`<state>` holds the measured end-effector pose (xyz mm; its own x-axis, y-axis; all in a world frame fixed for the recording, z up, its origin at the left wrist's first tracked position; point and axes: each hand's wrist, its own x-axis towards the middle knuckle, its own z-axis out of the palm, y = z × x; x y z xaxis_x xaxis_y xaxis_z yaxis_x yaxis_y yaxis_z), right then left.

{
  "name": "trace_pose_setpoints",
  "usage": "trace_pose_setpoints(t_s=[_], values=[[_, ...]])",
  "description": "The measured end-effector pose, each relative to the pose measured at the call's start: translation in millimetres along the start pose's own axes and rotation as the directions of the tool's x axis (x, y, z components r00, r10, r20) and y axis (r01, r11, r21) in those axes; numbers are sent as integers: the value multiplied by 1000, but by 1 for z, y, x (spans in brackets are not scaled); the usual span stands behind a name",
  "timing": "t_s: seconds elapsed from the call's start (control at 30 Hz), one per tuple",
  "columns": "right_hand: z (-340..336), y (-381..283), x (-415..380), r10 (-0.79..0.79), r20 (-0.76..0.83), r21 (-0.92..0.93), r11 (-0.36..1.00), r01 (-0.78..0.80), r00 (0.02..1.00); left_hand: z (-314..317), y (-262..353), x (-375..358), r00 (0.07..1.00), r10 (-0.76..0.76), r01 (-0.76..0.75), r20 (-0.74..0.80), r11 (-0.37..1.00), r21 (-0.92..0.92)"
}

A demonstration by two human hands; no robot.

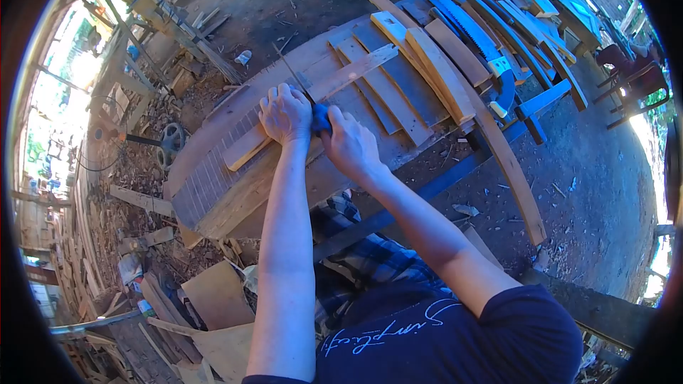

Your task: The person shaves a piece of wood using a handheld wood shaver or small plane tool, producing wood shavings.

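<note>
Near the front edge of the surface, both hands meet over a wooden strip that runs slantwise toward the far edge. The left hand presses down on the strip, fingers curled together over it. Just beside it, the right hand has its fingers clamped on the blue handle of a saw, whose thin blade reaches away across the strip. Farther off, more planks lie stacked at the far right corner.

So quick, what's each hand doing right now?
Left hand: closed, pressing down on the wooden strip.
Right hand: closed around the blue handle of a thin blade.
</note>
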<state>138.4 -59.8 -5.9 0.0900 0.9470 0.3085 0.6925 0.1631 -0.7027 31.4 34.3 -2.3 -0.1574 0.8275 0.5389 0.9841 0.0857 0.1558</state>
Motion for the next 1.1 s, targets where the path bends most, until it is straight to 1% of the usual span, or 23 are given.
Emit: trace_pose_setpoints(t_s=[0.03, 0.1, 0.2, 0.23, 0.3, 0.33, 0.4, 0.43, 0.47, 0.53, 0.6, 0.63, 0.7, 0.73, 0.8, 0.83, 0.9, 0.93, 0.97, 1.0, 1.03, 1.07, 1.1], values=[[-4, 1, -12, -5, 0, -2, 1000, 5, 1000, -2, 1, -1, 1000, -4, 4, -4, 1000, -2], [-19, 5, -42, 28, 43, 43, 999, -30, 999, -4, 1, -3, 998, 26, -26, -61, 1000, -11], [-22, 1, -39, 45, 36, 26, 999, -46, 998, -7, 2, -3, 997, 41, -41, -58, 999, 1], [-17, -1, -28, 48, 29, 31, 998, -48, 998, -5, 1, -3, 997, 49, -49, -62, 999, 2], [-3, -6, 3, 24, 13, -22, 999, -24, 1000, -4, 0, -1, 999, 25, -25, -29, 1000, -4], [-3, -4, 3, 16, 2, -18, 1000, -16, 1000, -4, 0, 1, 999, 29, -30, -43, 1000, -3], [-8, 3, -7, -10, 46, -1, 1000, 10, 999, -3, 1, -2, 1000, 21, -22, -20, 1000, -15], [-13, 4, -19, -17, 41, -5, 1000, 17, 999, -4, 2, -4, 999, 20, -20, -28, 1000, -20], [-20, 3, -32, -5, 48, 5, 1000, 5, 999, -5, 3, -5, 999, 19, -20, -44, 1000, -19], [-26, -2, -31, 5, 50, 14, 1000, -6, 999, -6, 3, -1, 998, 21, -22, -66, 1000, -20], [-24, -10, -26, 49, 61, -21, 999, -48, 997, -8, 1, -3, 998, 49, -50, -28, 999, -21], [-18, -9, -15, 44, 60, -24, 999, -42, 997, -7, 2, -4, 998, 45, -46, -32, 999, -24], [-5, -6, 6, 16, 30, -35, 999, -15, 999, -7, 4, -7, 1000, -22, 22, -13, 999, -30], [-5, -3, 2, 16, 37, -36, 999, -15, 999, -7, 4, -9, 1000, -27, 27, -9, 999, -29], [-12, 0, -15, -8, 9, 27, 1000, 7, 1000, -8, 5, -10, 998, -1, 1, -69, 1000, 2], [-14, -1, -27, -12, 0, 14, 1000, 12, 1000, -7, 4, -8, 997, -1, 0, -76, 1000, -13], [-26, 5, -50, 33, 32, -5, 999, -33, 999, -5, 5, -10, 994, 19, -17, -111, 1000, 22], [-27, 8, -46, 54, 20, -29, 998, -53, 998, -9, 6, -10, 996, 25, -24, -82, 1000, 15], [-20, 6, -34, 32, 3, -12, 999, -32, 999, -7, 8, -10, 997, 40, -41, -66, 999, -8], [-15, 3, -25, 8, -10, 16, 1000, -8, 1000, -7, 5, -11, 999, 21, -21, -31, 1000, -3], [-15, 2, -17, 16, -16, 14, 1000, -16, 1000, -8, 5, -9, 1000, -4, 4, -8, 1000, 9], [-14, -1, -9, 41, 15, 11, 999, -41, 999, -9, 5, -7, 999, -15, 14, 33, 1000, 21], [-12, -5, -5, 58, 50, 11, 998, -59, 997, -9, 6, -6, 999, -15, 14, 29, 999, 31]])
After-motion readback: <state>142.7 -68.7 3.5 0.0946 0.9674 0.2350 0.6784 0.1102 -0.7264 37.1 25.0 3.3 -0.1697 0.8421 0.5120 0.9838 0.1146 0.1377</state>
